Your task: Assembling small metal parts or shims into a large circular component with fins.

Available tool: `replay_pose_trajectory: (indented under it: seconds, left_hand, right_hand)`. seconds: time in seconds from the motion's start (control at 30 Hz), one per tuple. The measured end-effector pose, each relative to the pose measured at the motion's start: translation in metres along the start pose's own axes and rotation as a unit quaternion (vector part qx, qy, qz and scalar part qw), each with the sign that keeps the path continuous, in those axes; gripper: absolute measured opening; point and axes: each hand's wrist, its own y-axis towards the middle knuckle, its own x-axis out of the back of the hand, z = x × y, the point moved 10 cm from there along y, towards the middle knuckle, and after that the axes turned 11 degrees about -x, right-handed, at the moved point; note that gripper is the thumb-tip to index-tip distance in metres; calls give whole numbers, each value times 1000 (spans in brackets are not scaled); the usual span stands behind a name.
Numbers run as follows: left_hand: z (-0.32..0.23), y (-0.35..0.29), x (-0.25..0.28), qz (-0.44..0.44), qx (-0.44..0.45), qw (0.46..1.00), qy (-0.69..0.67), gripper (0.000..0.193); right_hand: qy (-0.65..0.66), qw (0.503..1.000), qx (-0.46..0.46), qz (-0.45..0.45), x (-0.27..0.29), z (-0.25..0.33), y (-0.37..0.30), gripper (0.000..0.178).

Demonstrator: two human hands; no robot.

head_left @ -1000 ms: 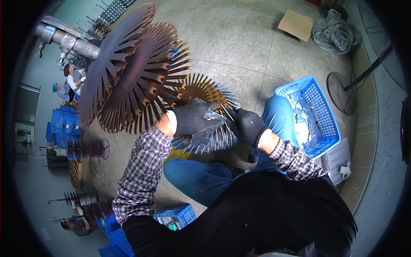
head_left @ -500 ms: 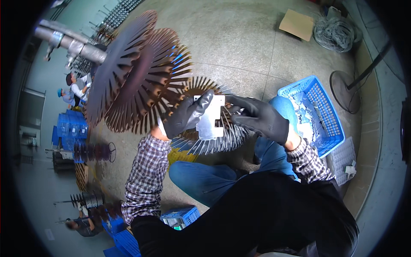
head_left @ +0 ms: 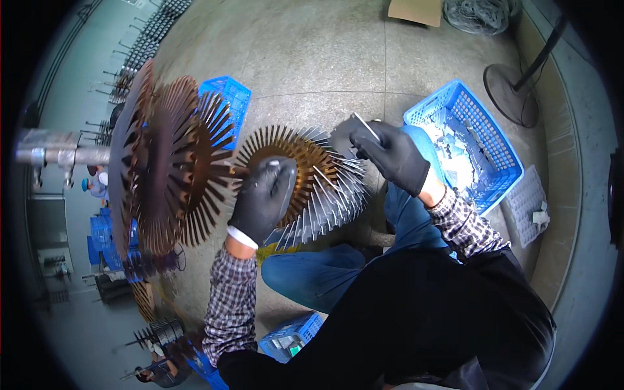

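Observation:
My right hand (head_left: 395, 159), in a black glove, pinches a flat metal plate (head_left: 368, 127) seen almost edge-on. It is raised just right of a round rack disc (head_left: 286, 149) with brown radial slots. Thin silvery plates (head_left: 325, 208) stand fanned out in the lower right slots of that disc. My left hand (head_left: 263, 200), also gloved in black, is closed in front of the disc's left side. Its fingertips are turned away, so whatever it grips is hidden. Further left, more brown slotted discs (head_left: 166, 162) sit on a thick metal shaft (head_left: 78, 155).
A blue basket (head_left: 497, 133) of loose metal plates stands to the right by my knee. A grey egg-crate tray (head_left: 524, 211) lies beside it. Another blue crate (head_left: 237, 107) stands behind the discs, and a smaller one (head_left: 312, 328) below my left leg. Other people work at far left.
My hands have moved apart. The plate that was between them is no longer face-on there; my right hand holds a plate edge-on. My left hand has dropped lower beside the disc. The view has shifted.

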Motion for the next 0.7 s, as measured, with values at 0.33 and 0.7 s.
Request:
replay_pose_trajectory:
  seconds: [0.33, 0.7]
  left_hand:
    - [-5, -15, -21, 62, -21, 995, 74, 33]
    - [3, -17, -23, 49, -20, 997, 57, 36]
  right_hand:
    - [-175, 984, 31, -1, -41, -72, 6, 29]
    - [-201, 979, -1, 38, -55, -67, 8, 31]
